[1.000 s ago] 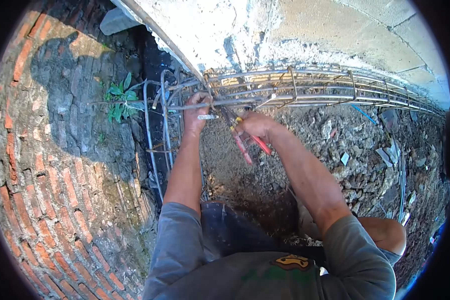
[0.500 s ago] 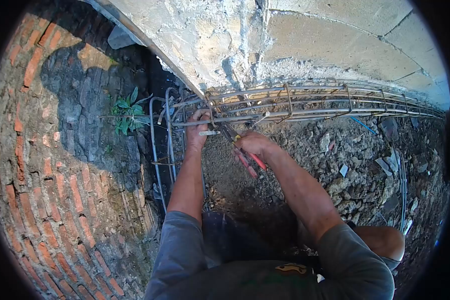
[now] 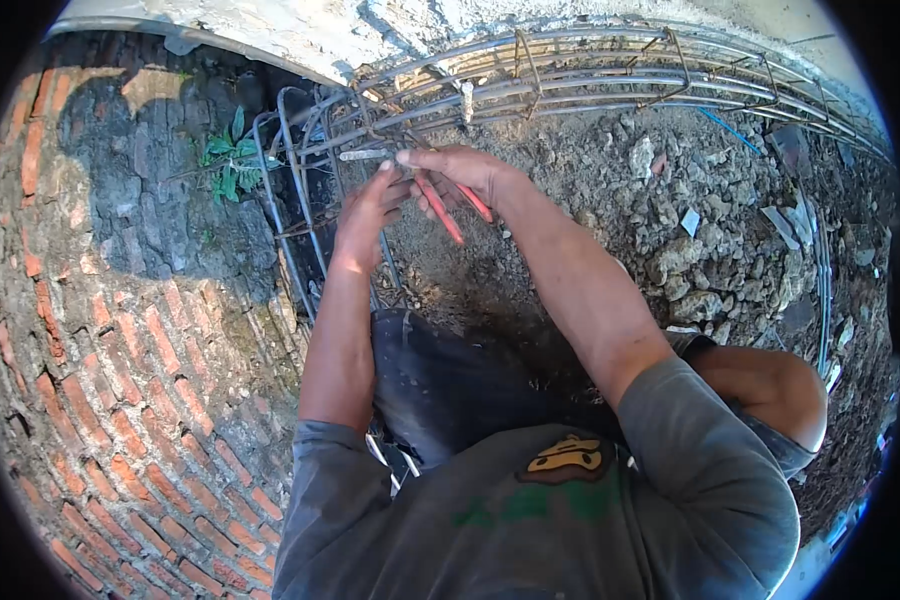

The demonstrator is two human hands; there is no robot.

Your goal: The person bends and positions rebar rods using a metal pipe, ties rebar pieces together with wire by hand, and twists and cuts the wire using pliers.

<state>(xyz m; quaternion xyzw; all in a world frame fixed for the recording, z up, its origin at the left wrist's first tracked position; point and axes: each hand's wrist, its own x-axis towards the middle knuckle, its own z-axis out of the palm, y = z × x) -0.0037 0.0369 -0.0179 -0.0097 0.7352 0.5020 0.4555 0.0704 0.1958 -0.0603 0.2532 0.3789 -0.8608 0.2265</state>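
Note:
My right hand [image 3: 460, 172] is closed on pliers with red handles [image 3: 438, 208]. Their jaws are hidden behind the hand and point up toward the rebar cage [image 3: 610, 92]. My left hand [image 3: 362, 218] is just left of them, its fingers loosely apart and its fingertips close to my right thumb. No object shows in it. A pale bar end [image 3: 367, 155] juts out just above both hands. The cage's long bars run to the right, crossed by bent stirrups [image 3: 525, 70]. Bent bars [image 3: 295, 170] curve down at its left end.
An old brick wall [image 3: 120, 350] fills the left side, with a green plant [image 3: 232, 165] growing by the bars. A plastered wall [image 3: 270, 28] rises beyond the cage. Rubble and soil [image 3: 690, 265] cover the ground at right. My bent knee [image 3: 795, 400] shows lower right.
My view has tilted down, so the cage sits higher in the picture. My left hand has come off the bars to beside the pliers. The pliers remain in my right hand.

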